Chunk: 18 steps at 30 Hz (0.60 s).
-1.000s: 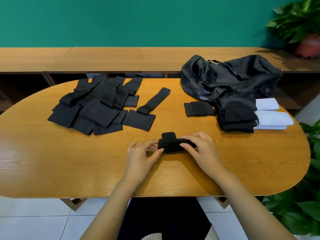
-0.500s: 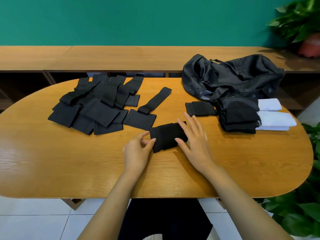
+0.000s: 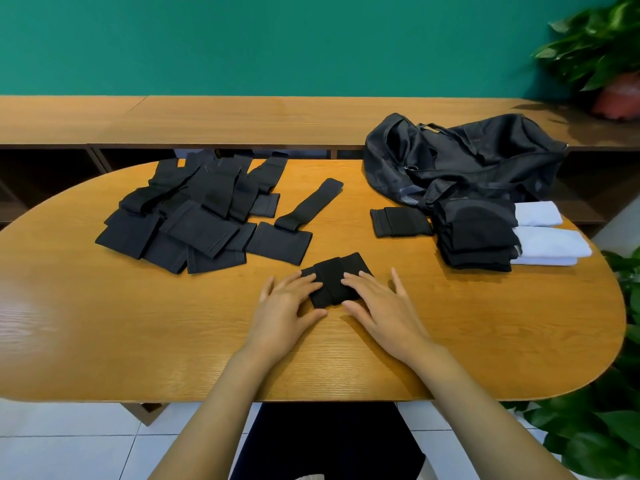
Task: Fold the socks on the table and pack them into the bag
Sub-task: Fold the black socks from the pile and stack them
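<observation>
Black folded sock (image 3: 334, 282) lies flat on the oval wooden table (image 3: 138, 323), at front centre. To its left rear sits a loose pile of unfolded black socks (image 3: 194, 220), the nearest piece just beside the folded sock's far corner. To the right rear are a second folded black sock (image 3: 398, 221), a stack of folded black socks (image 3: 478, 237), white rolled socks (image 3: 547, 240) and a crumpled black fabric bag (image 3: 467, 157). Nothing lies between the folded sock and the stack.

Left hand (image 3: 284, 306) and right hand (image 3: 381, 306) lie palm-down, fingers straight, pressing the sock's left and right ends. Neither hand grasps it.

Bare tabletop extends from both hands to the near edge and to the right edge.
</observation>
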Motion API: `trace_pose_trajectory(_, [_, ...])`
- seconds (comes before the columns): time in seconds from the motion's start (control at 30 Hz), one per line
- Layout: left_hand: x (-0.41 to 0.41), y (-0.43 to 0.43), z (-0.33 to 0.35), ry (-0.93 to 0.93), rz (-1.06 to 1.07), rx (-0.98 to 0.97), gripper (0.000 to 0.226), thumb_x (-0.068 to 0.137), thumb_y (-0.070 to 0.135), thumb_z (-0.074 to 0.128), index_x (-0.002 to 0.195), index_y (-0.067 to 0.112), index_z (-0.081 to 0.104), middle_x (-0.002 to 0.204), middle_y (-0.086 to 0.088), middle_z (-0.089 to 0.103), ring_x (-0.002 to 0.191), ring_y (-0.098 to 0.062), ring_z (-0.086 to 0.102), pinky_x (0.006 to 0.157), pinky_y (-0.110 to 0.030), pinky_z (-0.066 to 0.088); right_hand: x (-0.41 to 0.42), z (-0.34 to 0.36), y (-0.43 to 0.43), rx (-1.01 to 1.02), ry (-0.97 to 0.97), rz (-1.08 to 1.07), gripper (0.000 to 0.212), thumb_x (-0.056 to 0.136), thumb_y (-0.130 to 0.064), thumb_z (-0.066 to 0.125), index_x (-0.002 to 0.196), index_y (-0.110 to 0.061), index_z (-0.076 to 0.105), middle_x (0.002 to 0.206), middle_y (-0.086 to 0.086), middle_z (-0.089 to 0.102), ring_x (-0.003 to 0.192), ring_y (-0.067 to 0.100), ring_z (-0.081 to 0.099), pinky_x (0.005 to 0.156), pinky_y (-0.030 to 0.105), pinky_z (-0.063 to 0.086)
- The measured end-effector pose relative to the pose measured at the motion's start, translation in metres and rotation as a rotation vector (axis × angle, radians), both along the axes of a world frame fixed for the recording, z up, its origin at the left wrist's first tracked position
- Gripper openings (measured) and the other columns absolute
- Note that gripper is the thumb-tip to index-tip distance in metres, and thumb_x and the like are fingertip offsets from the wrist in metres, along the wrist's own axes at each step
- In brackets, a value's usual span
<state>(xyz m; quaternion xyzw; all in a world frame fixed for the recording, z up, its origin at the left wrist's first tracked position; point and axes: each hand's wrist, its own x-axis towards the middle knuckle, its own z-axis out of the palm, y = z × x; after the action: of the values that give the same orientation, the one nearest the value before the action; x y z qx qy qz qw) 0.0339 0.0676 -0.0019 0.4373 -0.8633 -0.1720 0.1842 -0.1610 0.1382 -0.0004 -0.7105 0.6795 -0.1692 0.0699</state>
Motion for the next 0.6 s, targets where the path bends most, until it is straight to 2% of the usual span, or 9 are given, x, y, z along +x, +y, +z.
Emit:
trace_pose_trajectory(0.1, [-0.005, -0.001, 0.001, -0.004, 0.013, -0.078, 0.041, 0.096, 0.048, 0.049, 0.131, 0.029, 0.059, 0.142, 0.011, 0.052, 0.137, -0.008, 0.035, 0.118, -0.036, 0.008, 0.003, 0.007, 0.004, -0.052, 0.012, 0.011, 0.04, 0.098, -0.056, 0.03, 0.116, -0.031, 0.057, 0.154, -0.01, 0.034, 0.147, 0.006, 0.017, 0.12, 0.044, -0.006])
trace_pose_trajectory(0.17, [-0.009, -0.004, 0.002, 0.027, 0.044, -0.095, 0.038, 0.097, 0.047, 0.046, 0.126, 0.03, 0.064, 0.135, 0.009, 0.059, 0.131, -0.01, 0.042, 0.116, -0.036, 0.016, 0.006, 0.007, 0.005, -0.097, 0.127, 0.048, 0.05, 0.098, -0.058, 0.023, 0.108, -0.031, 0.064, 0.156, -0.009, 0.031, 0.148, 0.011, 0.015, 0.12, 0.047, -0.007])
trace_pose_trajectory(0.3, [-0.017, -0.007, 0.006, 0.08, 0.068, -0.094, 0.039, 0.098, 0.046, 0.044, 0.129, 0.028, 0.062, 0.13, 0.008, 0.062, 0.124, -0.011, 0.047, 0.112, -0.038, 0.025, 0.009, 0.006, 0.002, -0.101, 0.282, 0.054, 0.069, 0.098, -0.058, 0.014, 0.13, -0.02, 0.061, 0.156, -0.005, 0.034, 0.144, 0.017, 0.028, 0.118, 0.048, -0.002])
trace_pose_trajectory(0.37, [-0.019, -0.01, 0.007, 0.116, 0.136, -0.106, 0.048, 0.099, 0.048, 0.038, 0.139, 0.027, 0.051, 0.142, 0.007, 0.051, 0.134, -0.013, 0.038, 0.115, -0.041, 0.021, 0.008, 0.006, -0.003, -0.101, 0.319, 0.01, 0.071, 0.099, -0.057, 0.013, 0.132, -0.014, 0.059, 0.156, -0.003, 0.033, 0.144, 0.017, 0.029, 0.118, 0.046, -0.001])
trace_pose_trajectory(0.43, [-0.017, -0.016, 0.007, 0.104, 0.23, -0.114, 0.057, 0.098, 0.052, 0.027, 0.147, 0.026, 0.039, 0.154, 0.004, 0.036, 0.144, -0.015, 0.024, 0.12, -0.045, 0.009, 0.0, 0.009, -0.011, -0.153, 0.367, -0.075, 0.069, 0.1, -0.055, 0.017, 0.13, -0.011, 0.06, 0.157, -0.001, 0.032, 0.145, 0.02, 0.027, 0.119, 0.047, 0.002])
trace_pose_trajectory(0.5, [-0.012, -0.023, 0.002, 0.015, 0.295, -0.08, 0.066, 0.095, 0.057, 0.016, 0.152, 0.024, 0.029, 0.16, 0.001, 0.023, 0.149, -0.018, 0.009, 0.12, -0.048, -0.002, -0.013, 0.013, -0.021, -0.167, 0.396, -0.184, 0.069, 0.1, -0.056, 0.018, 0.133, -0.008, 0.056, 0.16, 0.0, 0.025, 0.148, 0.023, 0.02, 0.119, 0.05, 0.005])
trace_pose_trajectory(0.6, [-0.009, -0.028, -0.006, -0.125, 0.322, 0.0, 0.077, 0.09, 0.062, 0.003, 0.155, 0.023, 0.016, 0.163, -0.002, 0.01, 0.15, -0.021, -0.004, 0.118, -0.055, -0.009, -0.035, 0.022, -0.039, -0.13, 0.428, -0.317, 0.073, 0.1, -0.057, 0.015, 0.139, -0.006, 0.049, 0.162, 0.003, 0.016, 0.149, 0.026, 0.013, 0.12, 0.052, 0.006])
